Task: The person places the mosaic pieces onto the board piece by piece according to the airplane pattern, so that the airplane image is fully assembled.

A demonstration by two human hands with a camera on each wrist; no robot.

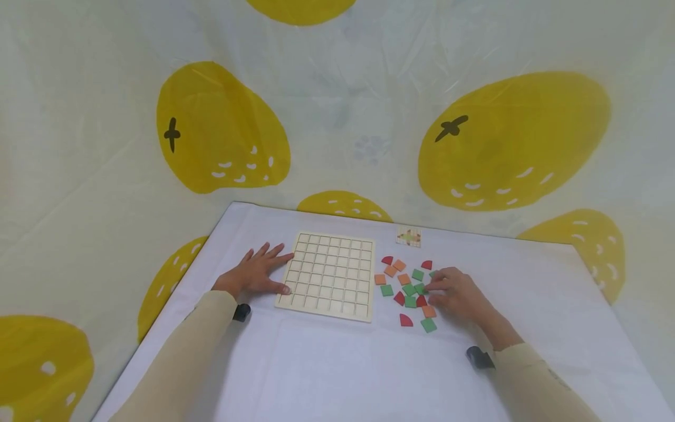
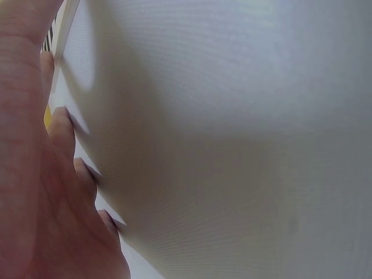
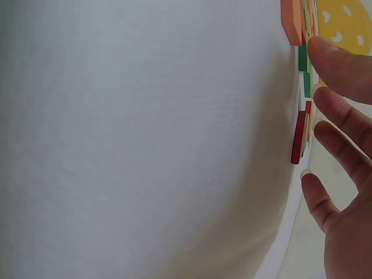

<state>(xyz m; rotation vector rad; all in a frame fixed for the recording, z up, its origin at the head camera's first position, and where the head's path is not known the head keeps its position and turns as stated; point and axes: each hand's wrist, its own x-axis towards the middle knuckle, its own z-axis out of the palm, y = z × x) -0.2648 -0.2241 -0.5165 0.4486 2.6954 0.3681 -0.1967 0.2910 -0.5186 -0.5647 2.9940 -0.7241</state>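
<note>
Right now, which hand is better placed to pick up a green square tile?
Probably the right hand: it is right beside the green square tiles. The left hand is across the wooden grid board from them, thumb at the board's left edge.

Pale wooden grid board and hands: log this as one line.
left hand: spread, touching left edge of pale wooden grid board | right hand: at flat red, orange and green pieces, contact unclear

2 arms extended forward | left hand: palm down, fingers fanned, thumb angled out | right hand: fingers loosely bent (thumb set apart), pointing inward
</note>
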